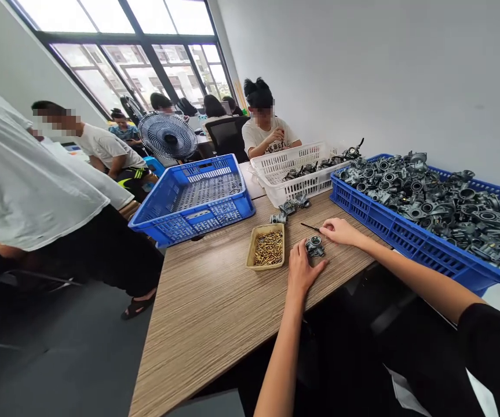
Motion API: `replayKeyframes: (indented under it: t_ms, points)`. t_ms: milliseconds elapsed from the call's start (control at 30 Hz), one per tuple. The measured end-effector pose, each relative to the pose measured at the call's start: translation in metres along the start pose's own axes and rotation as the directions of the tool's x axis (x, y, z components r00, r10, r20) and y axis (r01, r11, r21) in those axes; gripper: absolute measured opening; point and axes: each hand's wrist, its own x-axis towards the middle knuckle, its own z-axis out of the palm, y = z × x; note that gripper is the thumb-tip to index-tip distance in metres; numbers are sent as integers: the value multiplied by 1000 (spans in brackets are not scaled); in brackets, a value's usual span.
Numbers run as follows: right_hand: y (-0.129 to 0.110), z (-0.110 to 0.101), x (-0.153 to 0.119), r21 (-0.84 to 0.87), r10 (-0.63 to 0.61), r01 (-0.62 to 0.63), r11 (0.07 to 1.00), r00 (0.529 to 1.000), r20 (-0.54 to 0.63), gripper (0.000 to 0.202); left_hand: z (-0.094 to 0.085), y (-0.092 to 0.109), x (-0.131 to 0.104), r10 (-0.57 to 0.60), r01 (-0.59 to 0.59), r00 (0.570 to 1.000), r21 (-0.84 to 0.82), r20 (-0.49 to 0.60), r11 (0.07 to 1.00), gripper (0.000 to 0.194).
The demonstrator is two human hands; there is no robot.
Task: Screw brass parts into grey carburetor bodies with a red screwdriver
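Note:
A grey metal carburetor body (316,250) rests on the wooden table in front of me, its round bore facing up. My left hand (302,267) steadies it from the near left side, fingers along its edge and thumb stretched out to the right. Just beyond, my right hand (340,231) pinches a thin dark rod like a slim screwdriver (309,226), which points left and is apart from the carburetor. Beside my left hand stands a small tan tray (248,258) full of small brass jets (269,248).
More carburetor bodies (293,204) lie behind the tray. A blue crate (356,208) heaped with them stands at right. A white basket (271,188) and another blue crate (197,223) stand at the back. A co-worker (269,130) sits opposite; a person stands at left.

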Motion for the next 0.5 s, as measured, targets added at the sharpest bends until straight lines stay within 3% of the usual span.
replayKeyframes:
  t_ms: [233, 500]
  points:
    - [67, 12, -9, -10, -35, 34, 999, 968, -249, 13, -3, 2, -1, 8, -9, 1000, 53, 13, 999, 79]
    - [112, 37, -13, -24, -130, 129, 991, 948, -289, 18, -3, 8, 1, 25, -26, 1000, 171, 8, 985, 74]
